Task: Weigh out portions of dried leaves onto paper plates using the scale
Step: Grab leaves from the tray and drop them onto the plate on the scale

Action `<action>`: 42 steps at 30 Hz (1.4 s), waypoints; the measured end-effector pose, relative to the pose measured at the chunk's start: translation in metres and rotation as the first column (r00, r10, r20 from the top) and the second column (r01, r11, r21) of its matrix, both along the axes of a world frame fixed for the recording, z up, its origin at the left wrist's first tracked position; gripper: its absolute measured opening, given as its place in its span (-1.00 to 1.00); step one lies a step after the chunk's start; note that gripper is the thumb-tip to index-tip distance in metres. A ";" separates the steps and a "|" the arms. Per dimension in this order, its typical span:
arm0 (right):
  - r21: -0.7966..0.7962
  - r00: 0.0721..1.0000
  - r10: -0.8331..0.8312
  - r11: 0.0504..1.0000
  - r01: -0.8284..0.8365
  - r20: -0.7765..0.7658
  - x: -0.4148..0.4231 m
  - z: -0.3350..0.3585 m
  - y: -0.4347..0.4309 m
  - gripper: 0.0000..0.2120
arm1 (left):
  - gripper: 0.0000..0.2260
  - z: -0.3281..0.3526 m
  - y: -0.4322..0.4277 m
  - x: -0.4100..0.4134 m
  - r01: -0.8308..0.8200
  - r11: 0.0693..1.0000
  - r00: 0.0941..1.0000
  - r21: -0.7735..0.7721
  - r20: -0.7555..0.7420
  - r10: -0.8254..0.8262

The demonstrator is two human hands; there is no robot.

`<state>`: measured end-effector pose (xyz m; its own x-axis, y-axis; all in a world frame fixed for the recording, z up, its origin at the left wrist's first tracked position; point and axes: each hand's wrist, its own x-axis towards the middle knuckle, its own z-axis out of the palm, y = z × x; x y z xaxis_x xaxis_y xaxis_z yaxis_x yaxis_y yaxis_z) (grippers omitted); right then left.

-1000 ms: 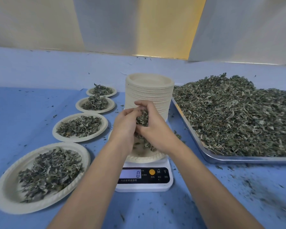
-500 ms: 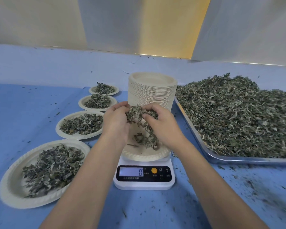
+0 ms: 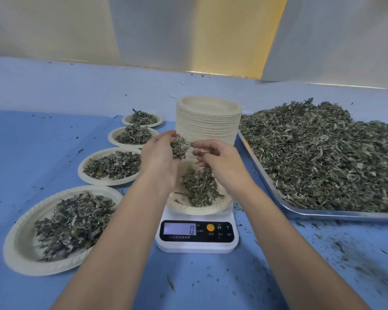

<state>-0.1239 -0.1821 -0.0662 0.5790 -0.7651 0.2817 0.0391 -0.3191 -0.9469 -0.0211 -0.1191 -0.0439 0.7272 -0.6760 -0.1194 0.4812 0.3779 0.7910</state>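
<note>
And the hands come apart! A second ago they sat low over the paper plate (image 3: pixel 197 210) on the scale (image 3: pixel 197 245), pressed round one shared wad. Half a second ago they lifted it and started teasing it open. Now the left hand (image 3: pixel 159 162) keeps the bulk, fingers curled up round a clump of dried leaves (image 3: pixel 179 147), while the right hand (image 3: pixel 220 166) sits just beside it, fingers bent in on a few scraps, a loose trail slipping from under it towards the plate. The mound on that plate is plainly bigger than it was, so this portion is building, fed in small sprinkles and not one dump, which I'd say is how you creep up on a target weight. But look at the display (image 3: pixel 179 229): it shows a single 0, as it did a second ago, leaves or no leaves. Lag, or too light to register, I can't tell. Beside it sit an orange button (image 3: pixel 210 227), an M and a T; the small print under the screen and buttons is too fine to read, and no brand shows. Four filled plates (image 3: pixel 109 166) line up on the left on the blue cover (image 3: pixel 31 153), the stack of plates (image 3: pixel 207 121) stands behind the hands, and the tray (image 3: pixel 323 214) on the right holds the big heap. Plenty left to weigh, by my reckoning.
</note>
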 end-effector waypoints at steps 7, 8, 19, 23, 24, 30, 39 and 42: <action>-0.087 1.000 -0.017 0.996 0.017 0.001 0.001 -0.004 -0.002 -0.68 | -0.83 0.000 -0.001 0.002 0.011 1.000 1.000 -0.008 -0.010 -0.011; -0.090 1.000 -0.002 0.996 0.002 0.007 0.001 -0.003 -0.002 -0.69 | -0.83 0.000 -0.001 0.002 0.011 1.000 1.000 -0.009 -0.010 -0.011; -0.153 0.999 -0.007 0.988 0.015 0.054 -0.004 0.000 -0.002 -0.62 | -0.83 -0.001 0.000 0.004 0.006 1.000 1.000 -0.004 -0.016 -0.006; -0.143 0.997 -0.041 0.988 0.050 0.066 -0.005 0.000 -0.004 -0.67 | -0.82 -0.001 0.000 0.002 0.011 1.000 1.000 -0.008 -0.011 -0.011; -0.147 0.997 -0.049 0.987 0.057 0.056 -0.004 0.000 -0.004 -0.68 | -0.82 -0.002 0.000 0.002 0.012 1.000 1.000 -0.006 -0.011 -0.012; -0.149 0.993 -0.111 0.982 0.116 0.045 -0.004 -0.001 -0.004 -0.78 | -0.77 -0.003 -0.001 0.001 0.013 1.000 1.000 0.015 0.003 -0.013; -0.198 1.000 0.012 0.980 -0.014 -0.008 0.002 0.001 0.008 -0.74 | -0.77 -0.004 -0.001 -0.015 0.050 0.995 0.979 0.091 0.193 -0.067; -0.162 0.999 -0.048 0.985 0.051 0.022 0.001 0.002 0.007 -0.77 | -0.77 -0.005 -0.001 -0.017 0.069 0.992 0.968 0.109 0.235 -0.093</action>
